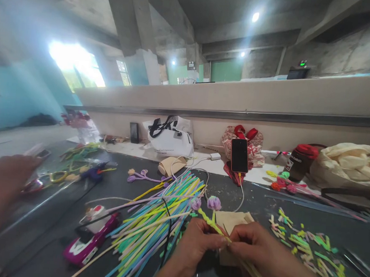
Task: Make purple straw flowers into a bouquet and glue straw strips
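Pipe cleaners (pixel 150 229) on black table (pixel 256 202)

Beyond my left hand (pixel 198 243), the white bag (pixel 172 144) bears large black lettering (pixel 175 123) above a small line (pixel 164 149); neither is fully legible. Beyond my right hand (pixel 258 247), the bottle (pixel 297 169) has an unreadable label (pixel 294 158).

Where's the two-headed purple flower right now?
Head view, lower middle, slightly right of centre: the flower is held by its yellow-green stem in the left hand and right hand, its heads beside the pipe-cleaner pile.
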Motion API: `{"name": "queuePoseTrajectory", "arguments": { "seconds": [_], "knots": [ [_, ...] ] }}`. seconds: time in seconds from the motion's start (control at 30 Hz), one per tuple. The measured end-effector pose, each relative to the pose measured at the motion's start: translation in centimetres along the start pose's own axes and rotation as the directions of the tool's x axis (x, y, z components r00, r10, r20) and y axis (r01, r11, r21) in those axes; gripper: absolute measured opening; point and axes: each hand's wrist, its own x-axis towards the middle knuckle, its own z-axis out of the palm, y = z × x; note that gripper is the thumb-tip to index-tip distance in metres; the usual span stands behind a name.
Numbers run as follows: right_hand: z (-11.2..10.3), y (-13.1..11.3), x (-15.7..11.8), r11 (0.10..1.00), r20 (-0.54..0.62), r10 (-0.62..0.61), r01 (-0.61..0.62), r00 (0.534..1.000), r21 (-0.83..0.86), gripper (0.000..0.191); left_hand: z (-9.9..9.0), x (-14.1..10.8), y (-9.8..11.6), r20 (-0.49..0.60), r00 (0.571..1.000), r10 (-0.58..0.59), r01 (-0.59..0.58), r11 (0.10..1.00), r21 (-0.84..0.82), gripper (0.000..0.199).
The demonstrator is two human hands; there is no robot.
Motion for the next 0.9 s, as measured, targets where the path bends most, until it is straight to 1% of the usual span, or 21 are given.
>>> {"name": "queuePoseTrajectory", "arguments": {
  "seconds": [0.1, 0.23, 0.3, 0.37, 0.47, 0.57, 0.7, 0.77, 0.8, 0.9],
  "knots": [
    [-0.1, -0.2, -0.1, 0.999, 0.007, -0.027, 0.027, 1.0, -0.031, 0.013, -0.3, 0.1, -0.3, 0.052, 0.999, -0.008, 0.008, 1.0, 0.004, 0.017],
    [0.0, -0.3, -0.2, 0.996, -0.005, -0.044, 0.044, 0.999, -0.075, 0.013, -0.7, 0.2, -0.7, 0.123, 0.992, -0.007, 0.014, 0.998, -0.062, 0.028],
    [0.0, -0.2, -0.2, 0.991, -0.011, -0.049, 0.047, 0.999, -0.129, 0.014, -0.7, 0.2, -0.7, 0.11, 0.994, 0.009, -0.002, 0.998, -0.06, 0.025],
    [0.0, 0.0, -0.1, 0.983, -0.023, -0.059, 0.054, 0.998, -0.174, 0.015, -0.7, 0.3, -0.7, 0.089, 0.996, 0.017, -0.016, 1.0, -0.017, 0.019],
    [-0.1, 0.2, 0.0, 0.976, -0.025, -0.106, 0.099, 0.994, -0.193, 0.017, -0.5, 0.3, -0.7, 0.051, 0.998, 0.022, -0.022, 1.0, 0.011, 0.015],
    [-0.3, 0.0, 0.1, 0.973, -0.025, -0.147, 0.14, 0.989, -0.184, 0.018, -0.2, 0.3, -0.9, 0.013, 0.998, 0.061, -0.06, 0.998, -0.028, 0.016],
    [-0.7, -0.5, 0.2, 0.967, -0.002, -0.17, 0.167, 0.985, -0.191, 0.018, 0.3, 0.3, -1.3, -0.071, 0.989, 0.133, -0.14, 0.985, -0.101, 0.021],
    [-0.8, -0.5, 0.3, 0.966, 0.0, -0.171, 0.167, 0.985, -0.199, 0.018, 0.5, 0.3, -1.3, -0.077, 0.986, 0.151, -0.161, 0.977, -0.139, 0.022],
    [-0.8, -0.4, 0.3, 0.966, -0.006, -0.165, 0.16, 0.986, -0.201, 0.018, 0.5, 0.3, -1.3, -0.073, 0.987, 0.141, -0.151, 0.977, -0.153, 0.023],
    [-0.7, -0.1, 0.1, 0.959, -0.038, -0.149, 0.135, 0.988, -0.248, 0.018, 0.4, 0.2, -1.0, -0.035, 0.997, 0.065, -0.069, 0.987, -0.144, 0.024]
  ]
}}
